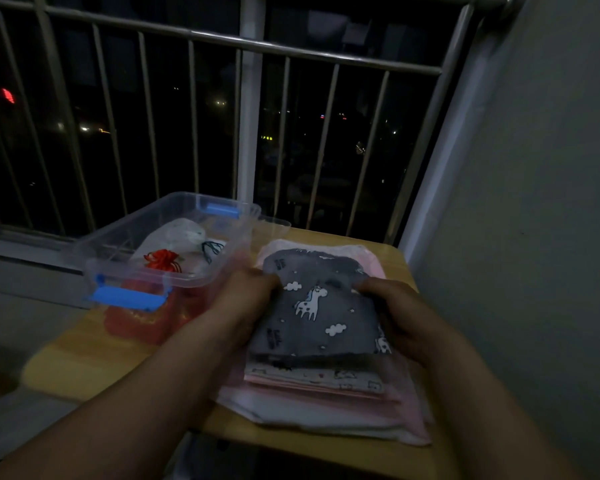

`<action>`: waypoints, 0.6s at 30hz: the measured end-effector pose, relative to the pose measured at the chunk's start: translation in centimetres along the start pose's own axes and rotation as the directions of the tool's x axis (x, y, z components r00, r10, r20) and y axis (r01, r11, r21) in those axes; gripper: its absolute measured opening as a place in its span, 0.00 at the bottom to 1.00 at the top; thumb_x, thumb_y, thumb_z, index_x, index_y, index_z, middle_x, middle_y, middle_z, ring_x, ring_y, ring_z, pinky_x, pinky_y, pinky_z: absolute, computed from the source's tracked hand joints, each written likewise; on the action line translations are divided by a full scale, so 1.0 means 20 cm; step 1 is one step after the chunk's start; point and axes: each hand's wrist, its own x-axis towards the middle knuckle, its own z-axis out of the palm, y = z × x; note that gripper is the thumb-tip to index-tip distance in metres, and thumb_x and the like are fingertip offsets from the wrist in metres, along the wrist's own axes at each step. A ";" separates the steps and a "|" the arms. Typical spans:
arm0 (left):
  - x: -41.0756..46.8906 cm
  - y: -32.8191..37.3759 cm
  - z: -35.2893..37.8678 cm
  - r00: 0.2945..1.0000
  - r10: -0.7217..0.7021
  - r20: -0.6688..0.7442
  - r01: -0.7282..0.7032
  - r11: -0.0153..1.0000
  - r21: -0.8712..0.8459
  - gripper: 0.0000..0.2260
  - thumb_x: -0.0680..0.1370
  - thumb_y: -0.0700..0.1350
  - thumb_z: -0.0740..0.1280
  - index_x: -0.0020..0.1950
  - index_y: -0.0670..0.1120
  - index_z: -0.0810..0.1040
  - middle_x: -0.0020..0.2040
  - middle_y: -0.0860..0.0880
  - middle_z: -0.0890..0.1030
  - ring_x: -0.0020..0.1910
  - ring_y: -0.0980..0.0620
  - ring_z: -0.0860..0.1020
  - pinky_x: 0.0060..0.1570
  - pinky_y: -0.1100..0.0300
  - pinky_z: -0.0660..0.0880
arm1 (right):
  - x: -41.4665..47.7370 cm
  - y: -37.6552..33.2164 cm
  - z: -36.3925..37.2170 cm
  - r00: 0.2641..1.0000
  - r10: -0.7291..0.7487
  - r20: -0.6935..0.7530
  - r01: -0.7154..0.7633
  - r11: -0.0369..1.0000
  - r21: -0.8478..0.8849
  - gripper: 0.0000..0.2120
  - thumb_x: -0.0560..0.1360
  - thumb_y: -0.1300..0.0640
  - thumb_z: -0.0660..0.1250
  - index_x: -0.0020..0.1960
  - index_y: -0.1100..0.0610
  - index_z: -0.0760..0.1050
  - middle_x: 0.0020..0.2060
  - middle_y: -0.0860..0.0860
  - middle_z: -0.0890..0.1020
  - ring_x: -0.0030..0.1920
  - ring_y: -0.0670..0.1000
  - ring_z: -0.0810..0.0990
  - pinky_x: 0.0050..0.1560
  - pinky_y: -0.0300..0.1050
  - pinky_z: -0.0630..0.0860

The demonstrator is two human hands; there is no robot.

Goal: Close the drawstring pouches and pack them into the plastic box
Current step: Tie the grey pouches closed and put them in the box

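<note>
1. Nearest, at lower centre of the frame, a stack of flat fabric pouches (321,381) lay on the yellow wooden table (84,358), with pale pink and white cloth at the bottom and a cream printed piece above
2. On top of the stack lay the grey pouch (312,317), soft cloth printed with white unicorns and clouds, its far edge rounded
3. The left hand (246,299) gripped the pouch's left edge with fingers curled onto the cloth, and the right hand (395,313) gripped the right edge the same way
4. Left of centre sat the plastic box (174,216), clear, rectangular and round-cornered, with blue latches (125,297) at its near and far ends
5. Inside it were a red pouch (161,259) with a bunched top, a white pouch (177,233) behind it and a dark cord (210,251) beside that; an orange-red mass showed blurred through the near wall, and what it was could not be told
6. Farthest, across the top of the frame, metal railing bars (257,46) stood against the dark
</note>
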 end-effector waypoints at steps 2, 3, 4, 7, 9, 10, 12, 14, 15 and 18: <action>-0.02 0.00 -0.01 0.995 -0.076 0.064 0.081 0.994 -0.070 0.07 0.78 0.34 0.67 0.55 0.38 0.80 0.41 0.37 0.86 0.40 0.37 0.85 0.44 0.41 0.84 | -0.04 -0.01 -0.03 0.993 0.082 0.080 -0.090 0.991 0.098 0.15 0.83 0.53 0.63 0.63 0.59 0.81 0.57 0.61 0.86 0.54 0.60 0.86 0.57 0.54 0.82; -0.03 0.00 -0.01 0.989 -0.102 0.104 0.110 0.991 -0.073 0.06 0.79 0.34 0.67 0.54 0.38 0.80 0.40 0.38 0.86 0.38 0.38 0.85 0.39 0.46 0.83 | -0.04 0.00 -0.04 0.991 0.105 0.080 -0.113 0.988 0.105 0.15 0.83 0.51 0.63 0.64 0.58 0.81 0.58 0.60 0.85 0.58 0.60 0.84 0.61 0.55 0.80; -0.05 0.00 -0.01 0.983 -0.120 0.141 0.128 0.990 -0.052 0.05 0.79 0.35 0.66 0.54 0.39 0.79 0.40 0.39 0.85 0.36 0.40 0.84 0.33 0.51 0.82 | -0.04 0.03 -0.04 0.992 0.115 0.060 -0.121 0.988 0.097 0.16 0.83 0.51 0.63 0.64 0.59 0.81 0.58 0.60 0.86 0.59 0.60 0.84 0.63 0.56 0.78; -0.06 -0.03 -0.02 0.986 -0.077 0.149 0.067 0.995 0.069 0.06 0.81 0.39 0.66 0.56 0.39 0.80 0.45 0.39 0.85 0.39 0.41 0.84 0.34 0.55 0.80 | -0.03 0.10 -0.02 0.995 0.096 -0.012 -0.096 0.995 0.015 0.11 0.82 0.60 0.65 0.60 0.63 0.82 0.54 0.63 0.86 0.53 0.62 0.86 0.56 0.54 0.81; -0.07 -0.04 -0.02 0.991 0.035 0.126 -0.051 0.991 0.122 0.06 0.82 0.41 0.65 0.55 0.44 0.82 0.48 0.42 0.86 0.45 0.43 0.84 0.45 0.52 0.81 | -0.04 0.11 -0.02 0.998 0.047 -0.029 -0.048 0.998 -0.043 0.10 0.81 0.66 0.65 0.58 0.64 0.82 0.54 0.64 0.86 0.51 0.63 0.86 0.52 0.53 0.83; -0.07 -0.04 -0.03 0.989 0.080 0.122 -0.096 0.987 0.131 0.06 0.83 0.44 0.66 0.54 0.46 0.82 0.50 0.43 0.86 0.49 0.44 0.84 0.51 0.49 0.81 | -0.04 0.11 -0.02 1.000 0.021 -0.016 -0.022 0.999 -0.045 0.11 0.80 0.68 0.64 0.59 0.65 0.82 0.55 0.65 0.85 0.52 0.64 0.85 0.52 0.54 0.83; -0.08 -0.03 -0.04 0.977 0.170 0.127 -0.187 0.972 0.139 0.08 0.82 0.49 0.67 0.55 0.49 0.84 0.52 0.46 0.87 0.52 0.45 0.85 0.56 0.45 0.81 | -0.06 0.10 -0.03 0.999 -0.016 0.032 0.017 1.000 -0.019 0.12 0.79 0.70 0.64 0.59 0.66 0.81 0.57 0.66 0.84 0.55 0.65 0.84 0.56 0.55 0.83; -0.09 -0.01 -0.04 0.961 0.245 0.132 -0.262 0.956 0.131 0.09 0.84 0.48 0.66 0.54 0.48 0.85 0.49 0.47 0.87 0.49 0.47 0.85 0.52 0.50 0.81 | -0.08 0.07 -0.05 0.994 -0.011 0.112 0.010 1.000 0.014 0.12 0.77 0.70 0.67 0.59 0.66 0.81 0.58 0.66 0.84 0.57 0.63 0.84 0.60 0.56 0.81; -0.09 0.00 -0.05 0.957 0.252 0.141 -0.269 0.956 0.118 0.10 0.84 0.46 0.65 0.53 0.46 0.85 0.48 0.46 0.87 0.47 0.46 0.85 0.48 0.53 0.81 | -0.08 0.06 -0.06 0.988 0.003 0.158 -0.010 0.999 0.044 0.13 0.77 0.67 0.69 0.61 0.67 0.81 0.60 0.67 0.83 0.58 0.63 0.83 0.63 0.57 0.80; -0.09 0.02 -0.04 0.961 0.171 0.216 -0.186 0.981 0.051 0.09 0.84 0.39 0.62 0.55 0.42 0.83 0.48 0.41 0.87 0.46 0.42 0.85 0.45 0.54 0.81 | -0.08 0.05 -0.03 0.982 0.065 0.177 -0.086 0.990 0.111 0.19 0.79 0.55 0.71 0.65 0.64 0.80 0.61 0.65 0.83 0.60 0.63 0.82 0.68 0.60 0.76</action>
